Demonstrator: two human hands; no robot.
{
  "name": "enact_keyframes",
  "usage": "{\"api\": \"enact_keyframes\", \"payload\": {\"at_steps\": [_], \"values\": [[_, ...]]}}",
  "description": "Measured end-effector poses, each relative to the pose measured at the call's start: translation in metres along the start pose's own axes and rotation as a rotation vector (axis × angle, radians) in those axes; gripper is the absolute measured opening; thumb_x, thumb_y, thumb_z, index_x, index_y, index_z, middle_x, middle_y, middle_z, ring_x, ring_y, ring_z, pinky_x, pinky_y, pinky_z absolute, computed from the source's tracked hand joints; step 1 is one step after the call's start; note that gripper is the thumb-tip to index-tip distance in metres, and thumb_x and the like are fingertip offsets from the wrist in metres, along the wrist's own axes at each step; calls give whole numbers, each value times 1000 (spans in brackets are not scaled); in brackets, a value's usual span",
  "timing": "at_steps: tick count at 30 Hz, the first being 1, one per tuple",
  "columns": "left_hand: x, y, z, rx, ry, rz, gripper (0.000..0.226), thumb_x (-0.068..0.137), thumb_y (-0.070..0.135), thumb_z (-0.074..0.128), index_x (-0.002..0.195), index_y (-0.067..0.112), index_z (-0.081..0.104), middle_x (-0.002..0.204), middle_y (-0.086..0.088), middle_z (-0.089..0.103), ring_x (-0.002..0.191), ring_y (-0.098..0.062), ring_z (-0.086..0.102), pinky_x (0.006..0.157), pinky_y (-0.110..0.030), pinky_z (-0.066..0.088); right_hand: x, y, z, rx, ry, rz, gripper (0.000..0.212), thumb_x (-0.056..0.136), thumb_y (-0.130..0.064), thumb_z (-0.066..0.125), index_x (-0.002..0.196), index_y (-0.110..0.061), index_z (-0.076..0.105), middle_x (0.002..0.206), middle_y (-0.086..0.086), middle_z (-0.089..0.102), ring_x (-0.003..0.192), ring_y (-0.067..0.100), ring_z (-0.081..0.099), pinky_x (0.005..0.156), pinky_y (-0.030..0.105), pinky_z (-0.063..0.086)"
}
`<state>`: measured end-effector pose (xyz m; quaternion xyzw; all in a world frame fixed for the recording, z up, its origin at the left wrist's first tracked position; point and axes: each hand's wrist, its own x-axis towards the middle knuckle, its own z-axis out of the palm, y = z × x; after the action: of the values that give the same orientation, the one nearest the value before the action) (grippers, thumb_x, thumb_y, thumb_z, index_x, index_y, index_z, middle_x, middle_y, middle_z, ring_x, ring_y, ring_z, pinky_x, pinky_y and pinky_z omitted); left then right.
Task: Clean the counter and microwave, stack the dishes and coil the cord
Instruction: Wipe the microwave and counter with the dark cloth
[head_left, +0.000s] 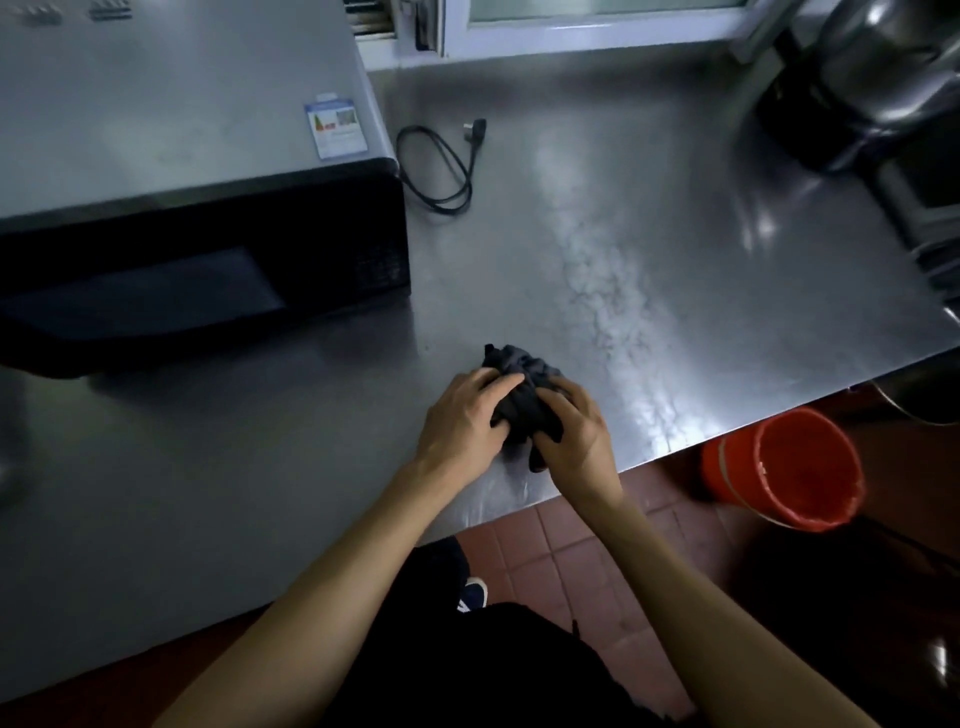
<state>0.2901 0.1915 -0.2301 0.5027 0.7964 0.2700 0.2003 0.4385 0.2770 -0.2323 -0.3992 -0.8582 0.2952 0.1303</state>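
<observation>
— Both our arms reach in; left hand (462, 415) and right hand (571, 431) are each clenched around the cloth (524, 395), bunched on the counter (649, 234) near its front edge.

— So we're on the wiping step, we'd judge. Next we need the cloth spread flat, then swept outward.

— Up and left of our grip sits the microwave (197, 270), long axis across us, door facing us. Beyond it, the cord (441, 166) lies in a loose loop, plug pointing away.
</observation>
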Motion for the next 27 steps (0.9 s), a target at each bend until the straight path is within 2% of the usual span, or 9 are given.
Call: {"api": "enact_keyframes", "payload": {"at_steps": [5, 9, 15, 27], "values": [[33, 18, 2, -26, -19, 41, 60, 82, 7, 68, 138, 23, 55, 134, -1, 56, 121, -26, 51, 93, -44, 52, 22, 11, -23, -36, 32, 2, 50, 72, 6, 71, 121, -6, 67, 129, 17, 58, 115, 39, 55, 94, 46, 51], [55, 41, 12, -48, -44, 67, 59, 82, 9, 69, 136, 25, 56, 134, 0, 56, 122, -24, 51, 90, -45, 53, 31, 30, -45, -46, 54, 34, 48, 75, 3, 72, 121, -10, 68, 131, 12, 57, 115, 34, 53, 95, 40, 47], [93, 87, 40, -5, -79, 97, 59, 84, 12, 69, 139, 27, 53, 138, 2, 53, 126, -22, 47, 92, -44, 52, 48, 75, -85, -30, 84, 75, 50, 74, 3, 70, 123, -9, 67, 134, 12, 55, 118, 33, 50, 97, 40, 45], [198, 255, 164, 65, -116, 94, 59, 83, 11, 69, 138, 26, 55, 135, 2, 55, 123, -23, 50, 95, -43, 51, 88, 258, -222, -10, 77, 73, 49, 73, 4, 73, 122, -3, 67, 132, 18, 57, 114, 42, 54, 94, 47, 50]]}}
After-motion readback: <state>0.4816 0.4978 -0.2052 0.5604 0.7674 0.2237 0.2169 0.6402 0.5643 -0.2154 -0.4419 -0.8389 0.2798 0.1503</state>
